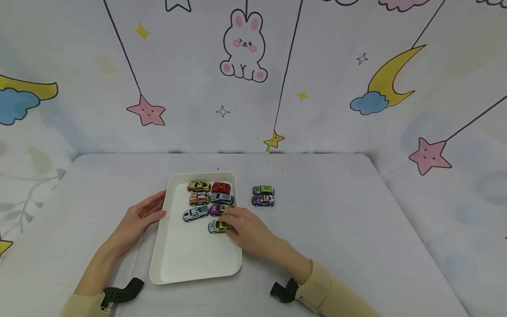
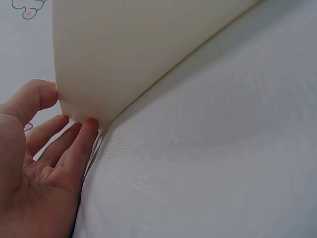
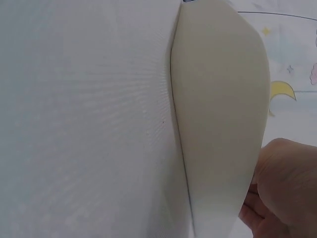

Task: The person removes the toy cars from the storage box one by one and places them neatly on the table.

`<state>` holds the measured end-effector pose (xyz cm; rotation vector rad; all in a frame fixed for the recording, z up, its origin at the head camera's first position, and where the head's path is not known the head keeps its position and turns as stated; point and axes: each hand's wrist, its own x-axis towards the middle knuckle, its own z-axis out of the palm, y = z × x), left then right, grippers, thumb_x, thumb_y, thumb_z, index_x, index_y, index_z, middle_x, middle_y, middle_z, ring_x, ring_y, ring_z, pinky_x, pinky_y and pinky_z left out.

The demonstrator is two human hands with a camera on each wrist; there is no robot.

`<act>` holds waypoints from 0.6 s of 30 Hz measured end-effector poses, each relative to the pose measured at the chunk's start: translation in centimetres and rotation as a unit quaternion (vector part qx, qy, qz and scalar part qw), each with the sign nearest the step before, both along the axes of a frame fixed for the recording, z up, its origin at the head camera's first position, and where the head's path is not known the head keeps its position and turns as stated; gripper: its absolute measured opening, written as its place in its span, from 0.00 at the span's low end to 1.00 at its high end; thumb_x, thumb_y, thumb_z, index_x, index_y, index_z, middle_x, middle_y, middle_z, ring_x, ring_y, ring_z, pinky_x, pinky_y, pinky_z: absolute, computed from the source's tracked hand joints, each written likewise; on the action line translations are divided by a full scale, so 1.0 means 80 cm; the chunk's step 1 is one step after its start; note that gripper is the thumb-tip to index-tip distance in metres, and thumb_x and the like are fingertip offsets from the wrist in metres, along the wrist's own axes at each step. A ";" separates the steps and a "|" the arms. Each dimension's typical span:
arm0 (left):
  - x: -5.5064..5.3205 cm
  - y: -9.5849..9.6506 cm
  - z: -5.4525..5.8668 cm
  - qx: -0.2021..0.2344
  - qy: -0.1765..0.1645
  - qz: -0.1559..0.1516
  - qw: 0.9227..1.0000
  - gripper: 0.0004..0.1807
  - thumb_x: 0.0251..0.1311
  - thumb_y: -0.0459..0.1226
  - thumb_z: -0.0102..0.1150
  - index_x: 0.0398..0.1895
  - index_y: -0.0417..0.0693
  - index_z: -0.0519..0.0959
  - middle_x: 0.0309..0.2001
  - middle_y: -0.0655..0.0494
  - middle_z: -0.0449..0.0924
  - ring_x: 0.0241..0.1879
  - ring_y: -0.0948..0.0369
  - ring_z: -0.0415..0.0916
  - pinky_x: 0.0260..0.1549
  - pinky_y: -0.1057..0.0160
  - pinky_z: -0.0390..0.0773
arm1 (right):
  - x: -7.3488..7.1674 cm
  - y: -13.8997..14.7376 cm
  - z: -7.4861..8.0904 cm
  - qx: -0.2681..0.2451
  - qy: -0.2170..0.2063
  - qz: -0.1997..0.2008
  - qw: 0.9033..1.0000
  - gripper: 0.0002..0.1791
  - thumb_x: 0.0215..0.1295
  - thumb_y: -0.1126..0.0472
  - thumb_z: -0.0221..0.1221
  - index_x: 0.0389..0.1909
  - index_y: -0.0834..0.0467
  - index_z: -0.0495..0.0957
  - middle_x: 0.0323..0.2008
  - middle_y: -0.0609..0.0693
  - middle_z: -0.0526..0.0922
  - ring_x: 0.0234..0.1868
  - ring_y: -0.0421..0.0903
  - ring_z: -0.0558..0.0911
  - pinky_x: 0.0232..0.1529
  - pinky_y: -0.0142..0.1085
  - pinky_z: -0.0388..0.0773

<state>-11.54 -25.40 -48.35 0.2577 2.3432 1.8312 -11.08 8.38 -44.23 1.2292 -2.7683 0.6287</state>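
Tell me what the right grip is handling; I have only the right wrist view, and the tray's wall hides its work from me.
Observer: The head view shows the right grip holding a yellow-green toy car by its right end, within the outline of the white tray.
Operator: Go on to the far side of the tray from me.
Observer: There the left grip touches the tray from outside, on its left side.
Operator: Now report what else lies in the tray.
Observer: Six other toy cars, in three rows of two, beyond the held one.
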 end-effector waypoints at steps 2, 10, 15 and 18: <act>-0.001 -0.001 -0.001 0.001 0.000 0.000 1.000 0.36 0.72 0.39 0.57 0.78 0.45 0.56 0.78 0.42 0.54 0.68 0.78 0.61 0.57 0.82 0.68 | 0.001 -0.002 -0.001 0.002 -0.001 -0.002 1.000 0.16 0.65 0.66 0.65 0.53 0.56 0.82 0.55 0.49 0.82 0.60 0.48 0.79 0.65 0.39 0.74; -0.001 -0.002 -0.002 0.006 -0.004 -0.002 1.000 0.36 0.71 0.39 0.57 0.78 0.45 0.56 0.78 0.43 0.54 0.67 0.80 0.61 0.57 0.82 0.69 | 0.003 -0.007 -0.002 0.008 -0.012 -0.005 1.000 0.17 0.66 0.68 0.64 0.55 0.55 0.82 0.56 0.49 0.82 0.61 0.48 0.78 0.66 0.39 0.74; 0.000 -0.001 0.000 0.011 -0.004 -0.003 1.000 0.36 0.71 0.39 0.57 0.78 0.45 0.56 0.78 0.43 0.53 0.67 0.79 0.61 0.57 0.82 0.68 | 0.003 -0.008 -0.004 0.018 -0.007 -0.007 1.000 0.17 0.66 0.67 0.63 0.55 0.55 0.82 0.56 0.49 0.82 0.60 0.46 0.79 0.64 0.37 0.75; 0.000 -0.002 0.001 0.013 -0.006 0.001 1.000 0.36 0.71 0.39 0.58 0.78 0.45 0.57 0.78 0.43 0.54 0.67 0.80 0.61 0.57 0.82 0.69 | 0.003 -0.008 -0.004 0.021 -0.007 -0.005 1.000 0.17 0.66 0.67 0.64 0.55 0.55 0.82 0.56 0.48 0.82 0.59 0.45 0.79 0.63 0.35 0.75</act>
